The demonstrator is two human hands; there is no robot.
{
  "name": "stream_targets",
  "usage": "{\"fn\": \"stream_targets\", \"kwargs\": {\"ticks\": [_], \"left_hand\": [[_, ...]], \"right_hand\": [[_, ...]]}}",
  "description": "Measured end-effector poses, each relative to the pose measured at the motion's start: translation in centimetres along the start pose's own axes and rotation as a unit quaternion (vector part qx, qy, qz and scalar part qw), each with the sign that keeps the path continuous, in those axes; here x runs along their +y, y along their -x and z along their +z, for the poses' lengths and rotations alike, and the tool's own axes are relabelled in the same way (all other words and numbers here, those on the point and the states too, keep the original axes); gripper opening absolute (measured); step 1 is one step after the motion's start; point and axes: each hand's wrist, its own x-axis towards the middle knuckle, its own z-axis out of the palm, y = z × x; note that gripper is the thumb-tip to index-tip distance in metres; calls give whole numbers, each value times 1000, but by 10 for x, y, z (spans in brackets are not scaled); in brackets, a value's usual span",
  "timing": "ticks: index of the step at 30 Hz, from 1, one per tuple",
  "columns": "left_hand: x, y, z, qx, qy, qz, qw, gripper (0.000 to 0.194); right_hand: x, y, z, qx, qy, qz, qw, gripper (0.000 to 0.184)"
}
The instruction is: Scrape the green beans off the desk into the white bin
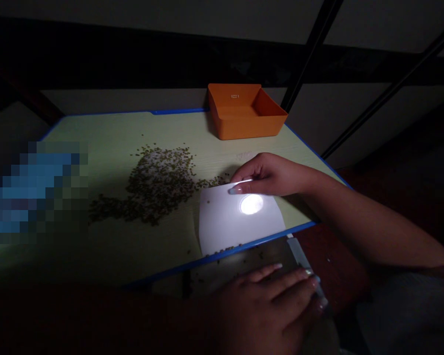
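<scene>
In my right hand (274, 175) a sheet of white paper (233, 227) is pinched by its far edge between thumb and fingers. The sheet slopes to the table's near edge, where a few small seeds lie along its lower side. A bright round spot of light falls on it. My left hand (270, 305) is low in front, fingers stretched across a greyish container (240, 266) below the table edge, their tips at its pale right rim; the thumb is hidden. Dark specks lie in the container. Left of the paper spreads a pile of small greenish-brown seeds (163, 185).
An orange open box (247, 125) stands at the back right of the pale table (96, 138), which has a blue rim. A blurred-out blue patch (29, 192) covers the left side. Panelled doors stand behind; the surroundings are dark.
</scene>
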Motion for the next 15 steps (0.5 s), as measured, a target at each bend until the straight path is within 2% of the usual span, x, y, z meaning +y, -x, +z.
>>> {"fn": "stream_targets", "kwargs": {"ticks": [9,15], "left_hand": [[1,0,2,22,11,-5,1000,29],[0,1,0,-12,7,9,1000,32]], "right_hand": [[1,0,1,-4,-13,7,1000,35],[1,0,1,0,-26,11,1000,33]]}}
